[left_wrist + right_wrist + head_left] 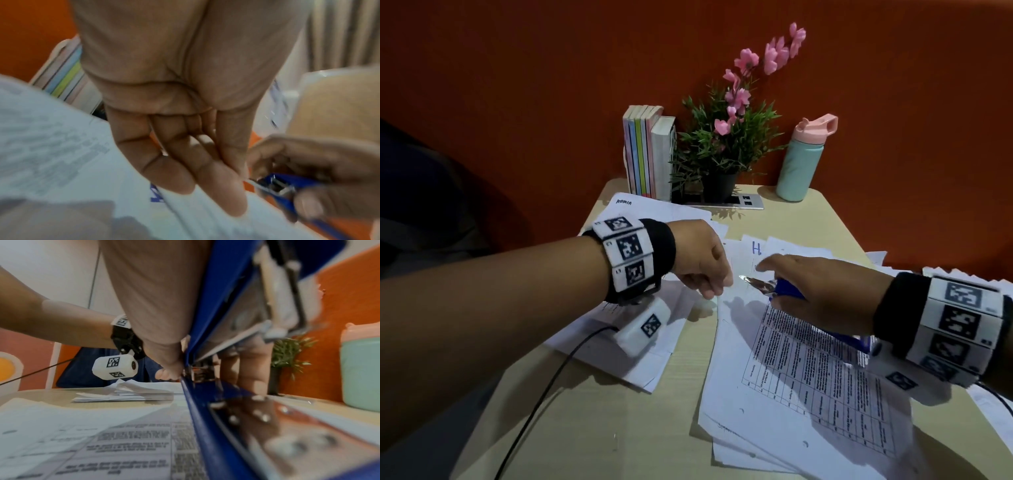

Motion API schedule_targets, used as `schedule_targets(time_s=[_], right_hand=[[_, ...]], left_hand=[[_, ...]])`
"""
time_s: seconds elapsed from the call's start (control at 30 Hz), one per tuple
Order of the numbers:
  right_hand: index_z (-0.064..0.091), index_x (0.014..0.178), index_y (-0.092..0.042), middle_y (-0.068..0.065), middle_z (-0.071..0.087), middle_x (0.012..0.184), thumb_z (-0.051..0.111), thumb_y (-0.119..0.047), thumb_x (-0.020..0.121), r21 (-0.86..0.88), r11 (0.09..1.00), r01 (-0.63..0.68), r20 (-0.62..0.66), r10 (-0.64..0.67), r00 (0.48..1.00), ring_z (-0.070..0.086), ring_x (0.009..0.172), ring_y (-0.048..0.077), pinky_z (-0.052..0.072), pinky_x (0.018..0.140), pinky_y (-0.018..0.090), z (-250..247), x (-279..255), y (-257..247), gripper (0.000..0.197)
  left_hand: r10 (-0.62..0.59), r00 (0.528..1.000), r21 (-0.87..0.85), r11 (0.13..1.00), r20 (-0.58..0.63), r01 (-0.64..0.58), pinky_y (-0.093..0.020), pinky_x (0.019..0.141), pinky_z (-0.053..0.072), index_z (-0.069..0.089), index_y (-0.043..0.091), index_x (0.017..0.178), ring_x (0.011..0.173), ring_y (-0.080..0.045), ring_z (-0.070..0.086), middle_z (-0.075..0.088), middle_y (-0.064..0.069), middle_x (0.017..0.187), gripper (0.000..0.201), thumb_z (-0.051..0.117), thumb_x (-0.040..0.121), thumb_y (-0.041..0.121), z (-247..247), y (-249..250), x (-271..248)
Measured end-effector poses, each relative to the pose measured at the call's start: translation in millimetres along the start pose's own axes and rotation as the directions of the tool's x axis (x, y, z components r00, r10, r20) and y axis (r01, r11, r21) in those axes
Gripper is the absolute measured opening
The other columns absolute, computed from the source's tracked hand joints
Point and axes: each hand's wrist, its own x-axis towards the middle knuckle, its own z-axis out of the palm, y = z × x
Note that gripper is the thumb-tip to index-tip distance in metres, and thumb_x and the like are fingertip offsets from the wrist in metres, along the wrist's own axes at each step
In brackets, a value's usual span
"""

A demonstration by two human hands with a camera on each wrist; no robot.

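A stack of printed sheets [808, 377] lies on the tan table [592, 428], its top page carrying a table of text. My left hand [717, 286] pinches the stack's far left corner, with the fingers [216, 186] lying against the white paper [61, 154]. My right hand [825, 291] grips a blue stapler [787, 290] whose metal nose points at that corner, just short of the left fingertips. The stapler [287, 186] shows close beside the left fingers. In the right wrist view its blue body [216, 402] runs over the printed page [102, 434] with the jaws apart.
A second pile of papers [633, 356] lies under my left wrist, with a black cable [544, 387] running over the table. At the back stand upright books [645, 150], a potted plant with pink flowers [722, 147] and a mint bottle with a pink lid [801, 161]. More sheets spill off the right edge.
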Motion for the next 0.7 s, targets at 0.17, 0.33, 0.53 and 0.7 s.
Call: schedule_targets(time_s=[0.17, 0.33, 0.53, 0.7], right_hand=[[0.05, 0.125, -0.031, -0.008, 0.056, 0.125, 0.048, -0.043, 0.099, -0.004, 0.999, -0.046, 0.096, 0.046, 0.994, 0.055, 0.106, 0.016, 0.046, 0.089, 0.035, 14.0, 2.3, 20.3, 0.029], [0.046, 0.129, -0.031, -0.008, 0.053, 0.127, 0.047, -0.041, 0.1, -0.009, 0.999, -0.052, 0.092, 0.053, 0.994, 0.055, 0.107, 0.018, 0.047, 0.089, 0.036, 25.3, 4.0, 22.3, 0.031], [0.045, 0.127, -0.033, -0.011, 0.049, 0.123, 0.047, -0.043, 0.099, -0.006, 0.999, -0.052, 0.067, 0.052, 0.996, 0.056, 0.101, 0.018, 0.048, 0.084, 0.037, 33.9, 3.5, 20.2, 0.029], [0.043, 0.125, -0.034, -0.011, 0.048, 0.122, 0.045, -0.044, 0.099, -0.042, 0.998, -0.056, 0.066, 0.059, 0.996, 0.057, 0.098, 0.018, 0.049, 0.082, 0.038, 34.8, 3.1, 17.8, 0.028]], left_hand=[[0.183, 0.983, 0.739, 0.661, 0.011, -0.131, -0.022, 0.067, 0.043, 0.071, 0.023, 0.104, 0.079, -0.009, 0.061, 0.063, 0.013, 0.069, 0.018, 0.07, 0.086, 0.026, 27.9, 11.3, -2.1], [0.19, 0.971, 0.88, 0.425, 0.143, -0.212, -0.024, 0.068, 0.041, 0.075, 0.025, 0.102, 0.092, -0.017, 0.062, 0.068, 0.008, 0.095, 0.019, 0.068, 0.085, 0.019, 47.0, 20.1, 2.5], [0.129, 0.979, 0.961, 0.209, 0.157, -0.182, -0.024, 0.054, 0.033, 0.056, 0.016, 0.076, 0.066, -0.025, 0.047, 0.043, 0.0, 0.068, 0.014, 0.063, 0.086, 0.009, 62.6, 26.2, -1.6], [0.086, 0.975, 0.973, 0.098, 0.203, -0.211, -0.023, 0.049, 0.032, 0.046, 0.01, 0.071, 0.056, -0.013, 0.038, 0.041, -0.001, 0.068, 0.028, 0.053, 0.097, 0.016, 68.4, 35.3, -0.4]])
